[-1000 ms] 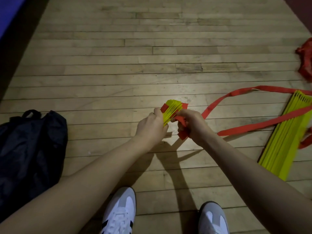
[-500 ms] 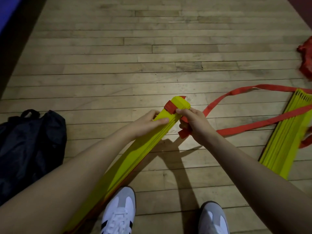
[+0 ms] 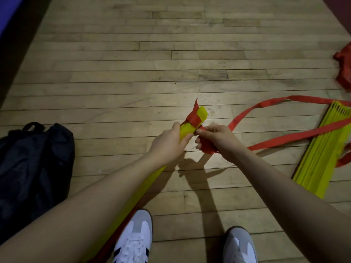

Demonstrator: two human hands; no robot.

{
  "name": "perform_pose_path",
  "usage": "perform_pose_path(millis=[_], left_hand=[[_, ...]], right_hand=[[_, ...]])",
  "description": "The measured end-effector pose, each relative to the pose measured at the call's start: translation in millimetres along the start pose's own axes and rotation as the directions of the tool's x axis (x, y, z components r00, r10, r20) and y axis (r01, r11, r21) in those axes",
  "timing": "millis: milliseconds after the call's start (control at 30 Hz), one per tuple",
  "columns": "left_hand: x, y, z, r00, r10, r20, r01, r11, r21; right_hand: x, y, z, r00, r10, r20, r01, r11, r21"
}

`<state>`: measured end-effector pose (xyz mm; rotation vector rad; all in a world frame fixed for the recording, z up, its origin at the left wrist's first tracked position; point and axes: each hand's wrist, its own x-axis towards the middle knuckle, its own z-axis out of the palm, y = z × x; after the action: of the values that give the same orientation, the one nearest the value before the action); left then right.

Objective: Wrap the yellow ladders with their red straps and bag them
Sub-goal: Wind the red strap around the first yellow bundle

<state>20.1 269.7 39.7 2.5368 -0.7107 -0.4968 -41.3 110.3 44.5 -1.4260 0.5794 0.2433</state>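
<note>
My left hand (image 3: 168,141) grips a stacked bundle of yellow ladder rungs (image 3: 201,113) near its far end; the bundle runs back under my left forearm. A red strap (image 3: 192,117) is wound around that far end. My right hand (image 3: 214,137) holds a bunched length of the red strap just right of the bundle. A second yellow ladder stack (image 3: 321,154) lies on the floor at the right, with loose red straps (image 3: 284,137) trailing across it. A black bag (image 3: 32,168) lies on the floor at the left.
Wooden plank floor (image 3: 152,63) stretches ahead. A crumpled red heap (image 3: 344,69) sits at the right edge. My two white and grey shoes (image 3: 134,238) are at the bottom. A dark strip borders the floor at the far left.
The strap now wraps more tightly around the bundle's far end. My right hand has shifted down and right with bunched strap; my left hand has closed around the rungs.
</note>
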Motion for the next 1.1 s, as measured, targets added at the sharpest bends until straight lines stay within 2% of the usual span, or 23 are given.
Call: perform_pose_path(millis=[67,133,200,267,400,467,567,633,733,833,933,1033,1100], left_hand=[[-1.0,3.1,2.0,1.000,0.008,-0.027,-0.006,0.997,0.082],[-1.6,5.2,3.0,0.999,-0.001,-0.034,0.005,0.990,0.141],[-2.3,5.1,3.3,0.999,0.006,-0.042,0.002,0.983,0.183],[-1.9,3.8,1.7,0.996,0.040,-0.079,-0.019,0.970,0.244],[1.1,1.4,-1.4,0.985,0.103,-0.136,-0.053,0.943,0.328],[2.1,-0.3,-1.4,0.983,0.116,-0.143,-0.055,0.927,0.370],[6.5,-3.4,-1.8,0.982,0.109,-0.151,-0.038,0.912,0.409],[10.4,-4.7,-0.9,0.984,0.100,-0.147,-0.024,0.894,0.448],[11.3,-11.0,7.6,0.974,0.138,-0.182,-0.012,0.826,0.563],[10.3,-16.7,19.7,0.949,0.207,-0.240,-0.015,0.786,0.619],[7.0,-17.3,22.1,0.936,0.249,-0.250,-0.034,0.768,0.640],[6.4,-18.0,25.6,0.910,0.289,-0.296,-0.029,0.759,0.651],[2.2,-14.6,21.7,0.919,0.278,-0.281,-0.048,0.784,0.619]], right_hand=[[-0.4,-0.8,-1.2,0.999,0.015,0.043,-0.011,0.997,-0.073],[-0.3,-6.2,-3.4,0.998,0.019,0.064,-0.002,0.968,-0.252],[1.3,-10.0,-5.2,0.998,-0.004,0.061,0.032,0.885,-0.464],[3.3,-10.6,-7.0,0.997,-0.059,0.047,0.076,0.793,-0.605],[4.2,-11.7,-4.0,0.993,-0.118,0.017,0.099,0.738,-0.668],[4.6,-13.0,-1.5,0.994,-0.101,0.031,0.098,0.763,-0.639],[2.7,-13.1,3.4,0.997,-0.020,0.080,0.048,0.928,-0.370],[-0.9,-14.6,7.0,0.996,-0.004,0.086,0.025,0.971,-0.239],[-2.2,-15.4,17.9,0.999,-0.029,0.045,0.037,0.980,-0.193],[-1.8,-11.1,33.3,0.992,-0.045,-0.121,0.036,0.997,-0.073],[0.3,-8.9,42.9,0.973,-0.021,-0.231,0.022,1.000,-0.001],[2.8,-9.1,45.9,0.960,-0.030,-0.277,0.029,1.000,-0.006],[4.2,-8.2,46.1,0.955,-0.032,-0.294,0.032,0.999,-0.005]])
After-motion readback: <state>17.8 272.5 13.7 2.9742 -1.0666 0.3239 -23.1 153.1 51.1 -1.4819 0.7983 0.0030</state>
